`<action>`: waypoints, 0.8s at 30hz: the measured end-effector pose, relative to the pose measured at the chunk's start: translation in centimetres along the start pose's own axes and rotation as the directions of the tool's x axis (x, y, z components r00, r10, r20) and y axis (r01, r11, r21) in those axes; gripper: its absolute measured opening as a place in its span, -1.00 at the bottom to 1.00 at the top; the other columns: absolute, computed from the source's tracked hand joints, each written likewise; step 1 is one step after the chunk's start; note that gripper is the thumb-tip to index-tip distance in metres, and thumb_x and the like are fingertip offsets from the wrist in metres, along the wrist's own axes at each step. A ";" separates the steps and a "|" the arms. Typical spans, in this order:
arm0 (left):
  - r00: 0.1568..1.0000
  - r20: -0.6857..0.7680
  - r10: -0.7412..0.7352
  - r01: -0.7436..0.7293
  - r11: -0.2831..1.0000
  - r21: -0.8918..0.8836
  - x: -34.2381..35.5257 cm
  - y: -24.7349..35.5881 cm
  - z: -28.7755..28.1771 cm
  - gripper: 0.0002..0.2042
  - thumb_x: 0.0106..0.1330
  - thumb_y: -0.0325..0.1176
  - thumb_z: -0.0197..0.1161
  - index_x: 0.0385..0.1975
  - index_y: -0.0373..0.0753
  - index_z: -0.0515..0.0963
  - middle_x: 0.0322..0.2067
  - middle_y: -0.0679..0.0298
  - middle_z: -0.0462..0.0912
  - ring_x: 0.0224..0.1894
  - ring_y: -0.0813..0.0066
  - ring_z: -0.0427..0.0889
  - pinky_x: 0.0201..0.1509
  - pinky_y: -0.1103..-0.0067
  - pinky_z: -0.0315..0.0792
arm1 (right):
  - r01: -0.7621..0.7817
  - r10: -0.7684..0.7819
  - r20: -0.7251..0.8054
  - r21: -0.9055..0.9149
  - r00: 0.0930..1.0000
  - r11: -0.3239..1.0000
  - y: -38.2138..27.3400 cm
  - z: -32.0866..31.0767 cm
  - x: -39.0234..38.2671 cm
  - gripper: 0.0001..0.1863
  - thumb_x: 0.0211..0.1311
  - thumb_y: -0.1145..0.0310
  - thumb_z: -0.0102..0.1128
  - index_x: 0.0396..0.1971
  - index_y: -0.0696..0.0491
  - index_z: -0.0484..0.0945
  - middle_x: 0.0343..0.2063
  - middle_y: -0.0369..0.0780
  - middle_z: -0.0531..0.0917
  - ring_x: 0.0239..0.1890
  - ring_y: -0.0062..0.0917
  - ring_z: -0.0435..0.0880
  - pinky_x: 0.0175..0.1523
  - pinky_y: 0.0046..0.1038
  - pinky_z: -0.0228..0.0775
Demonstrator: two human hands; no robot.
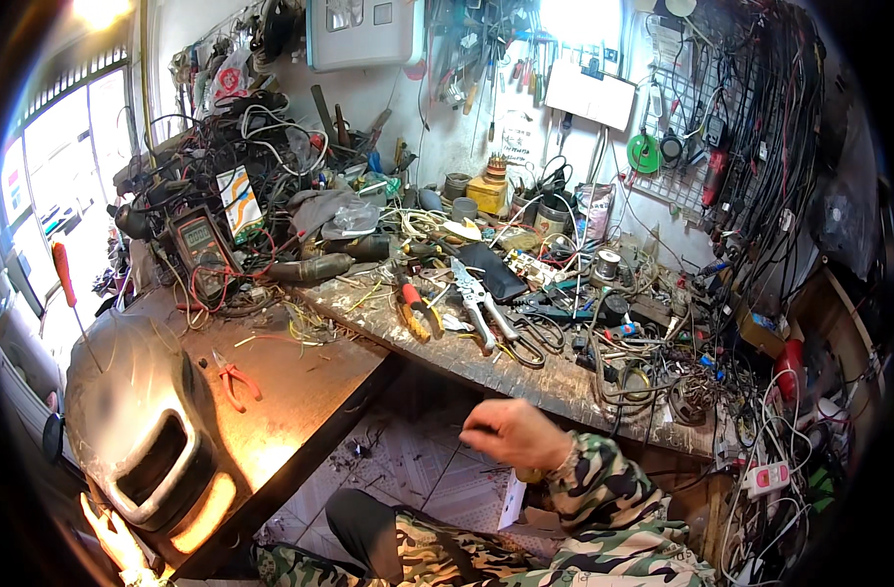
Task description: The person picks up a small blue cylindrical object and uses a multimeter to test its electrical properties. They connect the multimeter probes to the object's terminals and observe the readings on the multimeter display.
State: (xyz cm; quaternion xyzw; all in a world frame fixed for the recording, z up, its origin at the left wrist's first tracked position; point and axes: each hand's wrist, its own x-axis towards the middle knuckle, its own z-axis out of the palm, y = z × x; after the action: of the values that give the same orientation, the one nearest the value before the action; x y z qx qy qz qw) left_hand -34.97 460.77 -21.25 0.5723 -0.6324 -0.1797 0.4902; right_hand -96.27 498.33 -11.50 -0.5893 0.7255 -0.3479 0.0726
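At the lower left, my left hand (116, 536) lies with its fingers stretched along the near side of a large rounded grey casing (124, 411). The casing has a handle-shaped opening. A red-handled screwdriver (66, 276) stands upright, its tip at the casing's top. On the wooden table (310, 386), red-handled pliers (235, 380) lie beside the casing. My right hand (517, 433) is in the air just in front of the workbench edge, above my lap. Its fingers are curled together; whether anything is inside them is hidden.
The cluttered workbench (555, 377) holds metal snips (481, 303), a black phone-like slab (491, 272), cables and parts. A multimeter (207, 252) leans against a wire heap at the left. Cables hang along the right wall. A power strip (766, 477) sits at the lower right.
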 end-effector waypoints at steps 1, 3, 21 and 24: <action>0.999 -0.006 0.052 -0.051 0.998 0.030 -0.1 0.0 0.0 -0.40 0.38 -0.61 -0.03 0.44 -0.13 0.14 0.31 -0.02 0.35 0.23 0.13 0.48 0.31 0.41 0.31 | 0.042 -0.049 -0.086 -0.079 0.995 0.996 0.2 -1.5 -0.1 -0.82 0.20 0.34 0.33 -0.37 0.16 0.63 -0.46 -0.11 0.65 -0.41 -0.27 0.67 -0.29 -0.38 0.51; 0.994 -0.038 0.101 -0.098 0.993 0.069 -0.2 0.0 0.0 -0.39 0.37 -0.61 0.00 0.44 -0.11 0.15 0.28 -0.02 0.38 0.22 0.14 0.49 0.30 0.41 0.32 | -0.005 -0.069 -0.250 -0.285 0.966 0.959 1.4 -5.3 0.3 -0.87 0.10 0.41 0.36 -0.42 0.15 0.62 -0.51 -0.10 0.64 -0.42 -0.30 0.68 -0.30 -0.38 0.51; 0.999 -0.026 0.040 -0.039 0.998 0.040 0.2 -0.9 0.2 -0.44 0.34 -0.59 0.07 0.38 -0.26 0.21 0.29 0.08 0.37 0.17 0.26 0.50 0.30 0.47 0.32 | -0.467 0.271 -0.392 -0.599 0.879 0.650 16.6 -14.8 2.9 -0.78 0.02 0.49 0.15 -0.34 0.02 0.72 -0.44 0.03 0.67 -0.28 -0.03 0.67 -0.12 -0.10 0.51; 0.980 -0.062 0.192 -0.178 0.967 0.183 0.0 -0.2 0.0 -0.42 0.38 -0.50 0.10 0.41 -0.17 0.18 0.27 0.08 0.40 0.10 0.26 0.56 0.23 0.42 0.38 | -0.465 0.181 -0.492 -0.551 0.852 0.693 16.2 -14.6 3.1 -0.84 0.05 0.55 0.14 -0.38 0.07 0.68 -0.45 0.03 0.66 -0.30 -0.05 0.68 -0.18 -0.14 0.51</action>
State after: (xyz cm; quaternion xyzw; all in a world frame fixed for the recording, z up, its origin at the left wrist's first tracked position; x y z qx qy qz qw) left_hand -34.86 460.78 -21.39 0.5588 -0.6765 -0.0536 0.4767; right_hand -117.79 502.66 -9.21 -0.3523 0.8928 -0.1668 -0.2257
